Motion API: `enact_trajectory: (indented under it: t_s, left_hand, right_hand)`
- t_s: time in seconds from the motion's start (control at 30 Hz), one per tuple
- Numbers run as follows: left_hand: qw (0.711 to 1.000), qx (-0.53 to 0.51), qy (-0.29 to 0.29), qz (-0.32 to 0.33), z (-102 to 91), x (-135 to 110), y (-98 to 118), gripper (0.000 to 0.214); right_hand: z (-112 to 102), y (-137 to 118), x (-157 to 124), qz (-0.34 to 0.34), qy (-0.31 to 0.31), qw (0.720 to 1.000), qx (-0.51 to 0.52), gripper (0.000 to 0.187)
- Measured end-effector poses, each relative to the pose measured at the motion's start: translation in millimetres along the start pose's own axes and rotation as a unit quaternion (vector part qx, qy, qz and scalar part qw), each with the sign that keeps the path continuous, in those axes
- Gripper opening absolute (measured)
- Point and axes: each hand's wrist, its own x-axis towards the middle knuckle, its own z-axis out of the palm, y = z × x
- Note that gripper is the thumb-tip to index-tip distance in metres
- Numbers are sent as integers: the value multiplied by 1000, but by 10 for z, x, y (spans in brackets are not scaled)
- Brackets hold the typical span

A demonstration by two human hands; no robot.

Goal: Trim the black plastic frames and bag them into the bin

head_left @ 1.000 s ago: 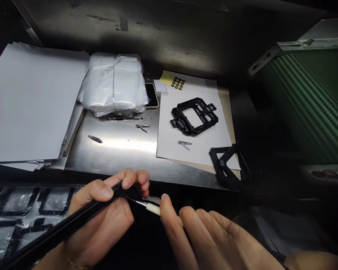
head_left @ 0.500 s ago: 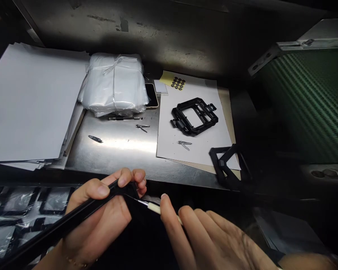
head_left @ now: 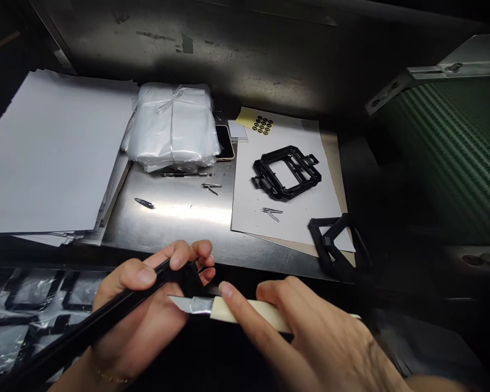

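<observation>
My left hand (head_left: 147, 299) is closed around a long black plastic part (head_left: 102, 313), thumb on its upper face and fingers curled at its far end. The part runs down to the lower left corner of the view. In my right hand (head_left: 298, 332) is a craft knife (head_left: 249, 313) with a cream handle, index finger stretched along it. Its flat blade points left, close below the black part's far end; whether it touches I cannot tell. Beyond my hands, an octagonal black frame (head_left: 269, 188) lies on white paper (head_left: 245, 212). Another black frame (head_left: 320, 247) sits at the bench's front edge.
Nail clippers (head_left: 271, 212), more clippers (head_left: 211, 188), a pen (head_left: 185, 175) and a small dark oval piece (head_left: 144, 203) lie on the metal bench. Behind are a bag bundle (head_left: 173, 128), a phone (head_left: 224, 142), a sticker sheet (head_left: 261, 122) and stacked paper (head_left: 61, 158). Bagged frames (head_left: 35, 291) are lower left.
The knife has drawn back slightly from the black part and turned, so its blade and handle show broadside. My left hand keeps its hold. The whole view has shifted slightly.
</observation>
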Motion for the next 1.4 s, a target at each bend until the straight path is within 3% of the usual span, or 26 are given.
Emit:
enact_trajectory:
  t_s: [0.13, 0.37, 0.53, 0.73, 0.93, 1.4]
  left_hand:
    - [1000, -13, -8, 12, -9, -20, 7, 15]
    - [1000, -4, 11, 20, 11, -55, 18, 13]
    - [999, -17, 11, 31, -10, -50, 32, 14]
    - [998, -15, -16, 64, -29, -78, 80, 14]
    - [997, -2, 0, 75, -2, -85, 115, 12]
    - [999, -18, -8, 50, -11, -77, 108, 14]
  right_hand:
    - [38, 31, -23, -33, -32, 999, 22, 36]
    - [74, -39, -8, 3, -41, 999, 16, 35]
    - [129, -52, 24, -17, -25, 998, 49, 32]
    - [176, -85, 48, 11, -8, 998, 57, 34]
    - [211, -44, 44, -30, -14, 996, 77, 33]
    - [221, 11, 67, -41, -23, 992, 114, 33]
